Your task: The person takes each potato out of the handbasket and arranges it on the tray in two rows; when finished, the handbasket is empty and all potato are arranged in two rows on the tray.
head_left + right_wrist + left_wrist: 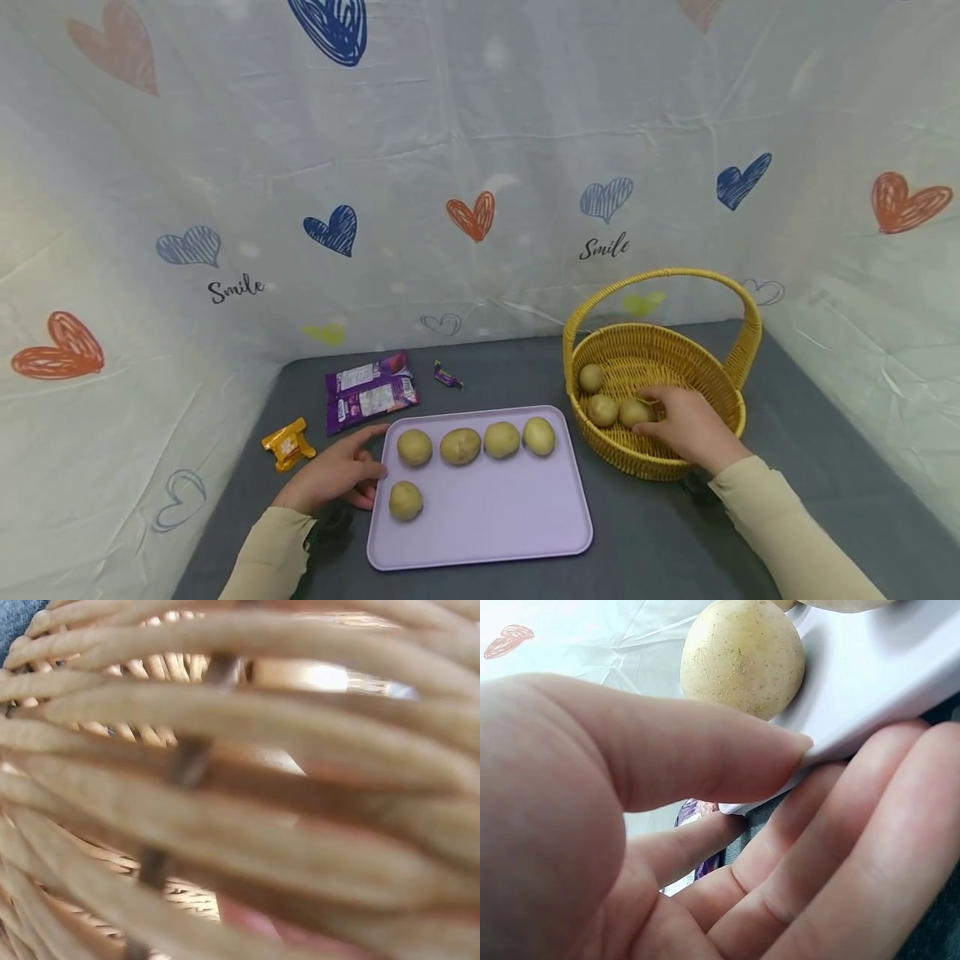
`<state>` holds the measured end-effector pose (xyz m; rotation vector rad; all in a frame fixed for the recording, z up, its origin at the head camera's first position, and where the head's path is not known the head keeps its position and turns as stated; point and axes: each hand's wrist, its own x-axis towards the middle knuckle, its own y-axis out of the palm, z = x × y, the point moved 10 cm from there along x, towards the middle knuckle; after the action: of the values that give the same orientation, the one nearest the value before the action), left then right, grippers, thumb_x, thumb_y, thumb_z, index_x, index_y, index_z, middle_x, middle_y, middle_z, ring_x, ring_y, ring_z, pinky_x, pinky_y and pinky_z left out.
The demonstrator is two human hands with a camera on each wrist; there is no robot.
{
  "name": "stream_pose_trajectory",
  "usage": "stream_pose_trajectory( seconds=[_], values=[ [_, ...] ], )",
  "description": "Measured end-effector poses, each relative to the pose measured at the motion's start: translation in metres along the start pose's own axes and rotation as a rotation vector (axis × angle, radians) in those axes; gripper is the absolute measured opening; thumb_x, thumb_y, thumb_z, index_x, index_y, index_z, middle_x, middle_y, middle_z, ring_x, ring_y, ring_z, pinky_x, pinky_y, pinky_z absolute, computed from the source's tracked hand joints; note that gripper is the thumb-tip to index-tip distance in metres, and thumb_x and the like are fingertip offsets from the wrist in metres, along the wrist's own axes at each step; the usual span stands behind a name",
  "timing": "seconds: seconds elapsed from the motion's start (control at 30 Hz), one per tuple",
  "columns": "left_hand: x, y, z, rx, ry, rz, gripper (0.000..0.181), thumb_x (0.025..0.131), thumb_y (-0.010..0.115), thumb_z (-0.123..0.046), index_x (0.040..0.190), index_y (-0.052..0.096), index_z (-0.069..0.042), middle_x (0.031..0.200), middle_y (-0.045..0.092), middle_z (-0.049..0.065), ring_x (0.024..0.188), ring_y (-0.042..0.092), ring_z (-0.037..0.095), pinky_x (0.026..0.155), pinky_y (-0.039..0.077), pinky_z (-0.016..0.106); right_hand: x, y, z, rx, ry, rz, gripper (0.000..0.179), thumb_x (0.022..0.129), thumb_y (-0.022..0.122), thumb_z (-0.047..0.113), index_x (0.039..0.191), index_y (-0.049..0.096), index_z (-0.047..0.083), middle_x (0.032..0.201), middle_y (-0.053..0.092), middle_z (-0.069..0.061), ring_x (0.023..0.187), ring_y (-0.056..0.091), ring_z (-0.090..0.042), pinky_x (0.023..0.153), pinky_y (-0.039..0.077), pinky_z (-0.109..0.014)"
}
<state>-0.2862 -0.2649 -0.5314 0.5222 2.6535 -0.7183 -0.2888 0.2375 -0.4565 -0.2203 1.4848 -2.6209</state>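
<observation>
With its thumb on the rim and fingers curled beneath, my left hand [335, 473] pinches the left edge of a lilac tray [495, 529]. Several potatoes lie on that tray: a row along its far side, among them an oval potato [460, 447], and a single potato [406, 501] nearer me at the left. My right hand [692, 423] reaches into a yellow wicker basket [637, 346], thumb and fingers around a potato [634, 412]. Two more potatoes [592, 378] sit at the basket's left side. In the right wrist view, blurred basket weave [247, 825] hides most of the hand.
Behind the tray lie a purple snack packet [371, 392] and a small purple wrapped candy [447, 375]. An orange packet [288, 444] is left of my left hand. The basket's tall handle [667, 273] arches over it. A heart-printed curtain [465, 283] borders the grey table.
</observation>
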Motion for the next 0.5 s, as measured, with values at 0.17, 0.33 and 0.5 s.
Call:
stream_pose_trajectory(
  seconds=[0.17,0.33,0.5],
  values=[
    [-0.001,0.0002,-0.0016,0.001,0.004,0.003,0.085,0.099,0.075,-0.018,0.17,0.028,-0.009,0.086,0.064,0.012,0.066,0.067,0.021,0.065,0.069,0.043,0.0008,0.0009,0.0016,-0.001,-0.013,0.001,0.05,0.09,0.086,0.022,0.13,0.073,-0.005,0.12,0.077,-0.023,0.108,0.073,-0.039,0.092,0.061,-0.06],
    [-0.0031,-0.0001,-0.0034,0.0,0.0,0.001,0.085,0.099,0.075,-0.018,0.17,0.028,-0.009,0.086,0.064,0.012,0.066,0.068,0.021,0.066,0.069,0.043,0.001,0.0011,0.0031,-0.015,-0.025,-0.009,0.048,0.09,0.086,0.021,0.129,0.074,-0.005,0.121,0.077,-0.023,0.109,0.073,-0.04,0.093,0.06,-0.06],
    [-0.0046,0.0004,-0.0048,-0.002,-0.003,0.001,0.085,0.099,0.075,-0.018,0.17,0.029,-0.009,0.087,0.065,0.013,0.067,0.068,0.021,0.066,0.07,0.043,0.0023,0.0018,0.0014,-0.012,-0.019,-0.007,0.047,0.09,0.086,0.02,0.129,0.074,-0.005,0.121,0.078,-0.023,0.109,0.073,-0.04,0.094,0.06,-0.06]
  ],
)
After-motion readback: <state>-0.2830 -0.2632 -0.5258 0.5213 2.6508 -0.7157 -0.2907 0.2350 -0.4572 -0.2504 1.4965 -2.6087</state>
